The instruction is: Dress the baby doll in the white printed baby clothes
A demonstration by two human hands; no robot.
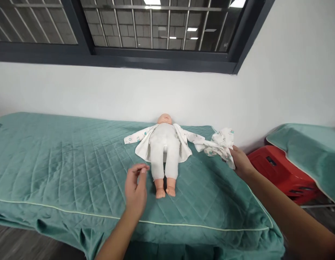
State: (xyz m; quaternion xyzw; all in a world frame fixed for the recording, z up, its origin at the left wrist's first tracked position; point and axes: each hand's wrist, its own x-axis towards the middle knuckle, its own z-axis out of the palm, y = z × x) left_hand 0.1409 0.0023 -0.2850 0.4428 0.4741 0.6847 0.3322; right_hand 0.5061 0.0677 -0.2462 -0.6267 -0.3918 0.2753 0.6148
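Observation:
A baby doll [164, 144] lies on its back on the green quilted bed cover [75, 162], head towards the wall and bare feet towards me. Its body and legs are white cloth. A white printed baby jacket [141, 136] is on its arms, hanging unfastened at the front. My right hand [239, 160] grips a bunched white printed baby garment [221, 141] above the bed's right side; one end of it reaches the doll's sleeve. Beside the doll's legs, on the left, my left hand [136, 187] is held with loosely bent fingers and nothing visible in it.
Behind the bed is a white wall [75, 86] with a dark-framed barred window [162, 59]. To the right, past the bed's edge, sits a red plastic object [281, 173], partly under another green cover [308, 151].

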